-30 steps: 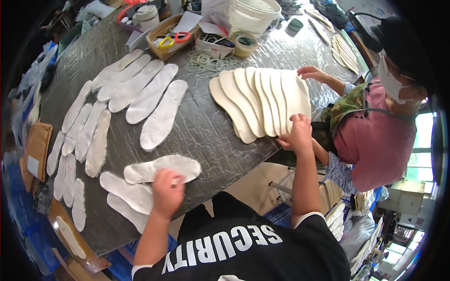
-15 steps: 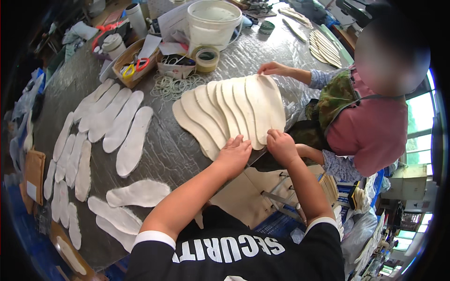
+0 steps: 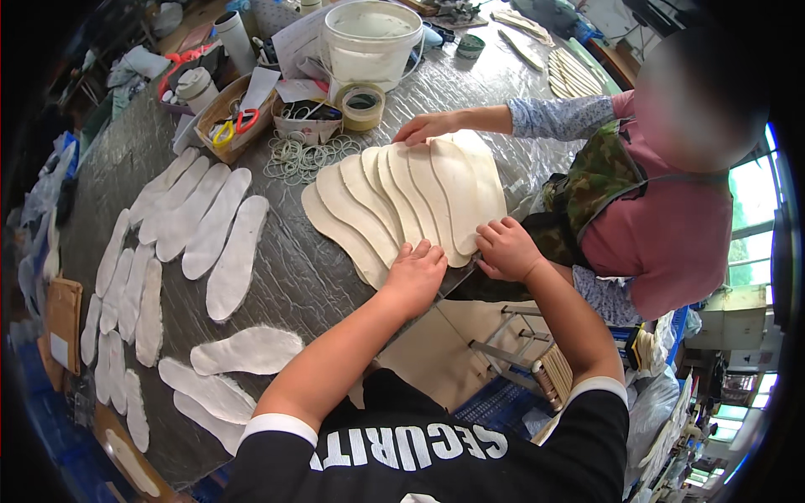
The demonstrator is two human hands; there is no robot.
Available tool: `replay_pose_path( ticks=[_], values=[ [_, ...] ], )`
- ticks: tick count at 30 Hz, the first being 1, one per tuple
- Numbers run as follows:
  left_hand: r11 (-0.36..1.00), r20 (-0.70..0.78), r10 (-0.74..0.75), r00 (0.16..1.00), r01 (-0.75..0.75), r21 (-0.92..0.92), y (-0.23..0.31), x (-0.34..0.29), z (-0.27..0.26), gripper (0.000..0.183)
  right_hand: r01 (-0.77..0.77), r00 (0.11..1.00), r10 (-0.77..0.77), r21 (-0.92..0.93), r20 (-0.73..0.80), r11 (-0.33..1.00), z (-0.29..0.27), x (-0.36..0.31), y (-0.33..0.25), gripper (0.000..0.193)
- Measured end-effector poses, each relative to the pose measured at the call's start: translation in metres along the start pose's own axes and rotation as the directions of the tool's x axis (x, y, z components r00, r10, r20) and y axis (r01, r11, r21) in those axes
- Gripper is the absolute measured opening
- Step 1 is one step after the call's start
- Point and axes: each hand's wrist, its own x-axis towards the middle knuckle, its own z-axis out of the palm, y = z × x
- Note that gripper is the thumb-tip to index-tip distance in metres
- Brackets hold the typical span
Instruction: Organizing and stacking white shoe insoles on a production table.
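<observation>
Cream insoles [image 3: 377, 197] lie overlapped in a fan at the table's near right edge. My left hand [image 3: 417, 270] rests on their near ends, its fingers stretched out flat and apart. Beside the near end of the rightmost insoles is my right hand [image 3: 508, 249], palm down, with fingers and thumb spread and the fingertips touching the edge. Nothing shows in its grasp. Across the fan, a co-worker's hand [image 3: 426, 127] lies on the far ends of the insoles.
White fluffy insoles [image 3: 237, 256] are spread over the table's left side. Beyond the fan stand a white bucket [image 3: 373, 50], a tape roll [image 3: 363, 106], a pile of rubber bands [image 3: 306, 158] and a box [image 3: 222, 134] with scissors. The co-worker [image 3: 654, 218] sits at right.
The co-worker's hand has moved left along the far ends of the fan, and the rightmost insoles have shifted. My right hand's fingers have loosened and spread; my left hand stays about in place.
</observation>
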Motion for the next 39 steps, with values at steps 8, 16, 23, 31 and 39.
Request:
replay_pose_path(
  ticks=[8,16,23,31,39],
  values=[
    [0.981,-0.109,-0.104,0.989,0.084,-0.175,-0.005,0.006,0.004,0.030,-0.257,0.485,0.531,0.467,-0.695,0.846,-0.072,0.013,-0.003,0.015],
    [-0.783,-0.031,-0.131,0.991,-0.123,-0.609,-0.024,-0.064,-0.051,0.091,0.194,0.677,0.068,0.267,-0.733,0.944,-0.110,0.013,-0.176,0.021],
    [-0.889,-0.047,-0.060,0.997,-0.075,-0.451,-0.035,-0.201,-0.084,0.087,0.590,0.589,0.068,0.487,-0.805,0.644,-0.073,0.061,-0.308,0.020],
    [-0.362,-0.063,-0.668,0.741,-0.398,-0.843,-0.103,-0.385,-0.111,0.091,-0.199,0.578,0.588,0.796,0.566,-0.571,-0.026,0.101,-0.392,0.026],
    [0.004,0.094,-0.749,0.656,0.147,-0.989,-0.138,-0.466,-0.113,0.095,-0.089,0.511,0.636,0.772,0.578,-0.630,0.000,0.135,-0.393,0.016]
  ],
)
